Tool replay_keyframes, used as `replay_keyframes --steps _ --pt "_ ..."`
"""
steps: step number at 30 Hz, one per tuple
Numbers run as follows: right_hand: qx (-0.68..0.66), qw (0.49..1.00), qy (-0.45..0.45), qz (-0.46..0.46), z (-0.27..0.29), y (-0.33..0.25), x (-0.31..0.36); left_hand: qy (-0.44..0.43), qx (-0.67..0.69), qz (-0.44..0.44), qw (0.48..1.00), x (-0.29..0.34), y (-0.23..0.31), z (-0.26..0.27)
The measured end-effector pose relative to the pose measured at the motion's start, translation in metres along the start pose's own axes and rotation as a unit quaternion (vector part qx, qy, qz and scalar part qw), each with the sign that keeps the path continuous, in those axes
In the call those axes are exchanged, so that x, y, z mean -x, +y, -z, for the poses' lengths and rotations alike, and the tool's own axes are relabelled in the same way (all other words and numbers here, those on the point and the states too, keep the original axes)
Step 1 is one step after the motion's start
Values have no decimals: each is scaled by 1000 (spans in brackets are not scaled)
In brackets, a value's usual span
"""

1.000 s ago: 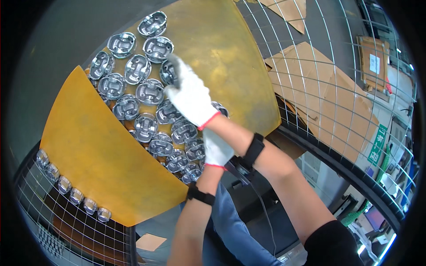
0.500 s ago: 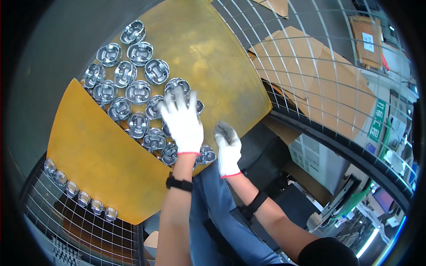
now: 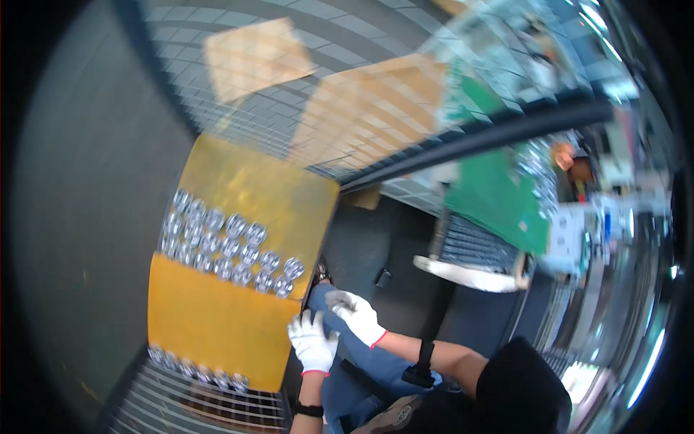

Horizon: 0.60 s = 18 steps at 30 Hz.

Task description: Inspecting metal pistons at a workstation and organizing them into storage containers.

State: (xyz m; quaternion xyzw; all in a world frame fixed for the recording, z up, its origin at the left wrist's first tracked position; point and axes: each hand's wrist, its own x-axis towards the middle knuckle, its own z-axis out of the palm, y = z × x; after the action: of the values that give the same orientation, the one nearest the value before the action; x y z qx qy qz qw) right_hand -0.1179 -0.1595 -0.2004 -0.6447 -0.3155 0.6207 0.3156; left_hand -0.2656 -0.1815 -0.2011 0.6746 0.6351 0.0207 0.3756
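Observation:
My left hand [image 3: 313, 342], in a white glove, is open with its fingers apart, beside the right edge of the yellow sheet [image 3: 217, 304]. It holds nothing that I can see. My right hand [image 3: 356, 316], gloved too, is over my thigh with its fingers curled together; anything inside them is hidden. Several silvery metal pistons [image 3: 230, 248] stand in slanting rows on a second yellow sheet [image 3: 256, 181], along the edge where the two sheets meet. More pistons [image 3: 187, 367] line the near edge of the front sheet.
Wire mesh [image 3: 195, 405] borders the near side, and a dark rail [image 3: 477, 141] with mesh runs along the far side. Flat cardboard [image 3: 369, 108] lies beyond it. A green-topped table [image 3: 495, 202] stands to the right, with a person [image 3: 578, 170] behind it.
My view has swung and pulled back, showing more of the room. My left hand has left the pistons and come back beside the sheet's edge. My right hand is now over my thigh.

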Motion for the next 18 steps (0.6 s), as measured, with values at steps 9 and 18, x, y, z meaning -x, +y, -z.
replay_keyframes --steps 9,18 --pt "130 924 326 149 230 -110 75 75 137 -321 934 -66 189 79" --pt "188 819 446 309 450 -175 -21 149 85 -440 882 -239 449 39"
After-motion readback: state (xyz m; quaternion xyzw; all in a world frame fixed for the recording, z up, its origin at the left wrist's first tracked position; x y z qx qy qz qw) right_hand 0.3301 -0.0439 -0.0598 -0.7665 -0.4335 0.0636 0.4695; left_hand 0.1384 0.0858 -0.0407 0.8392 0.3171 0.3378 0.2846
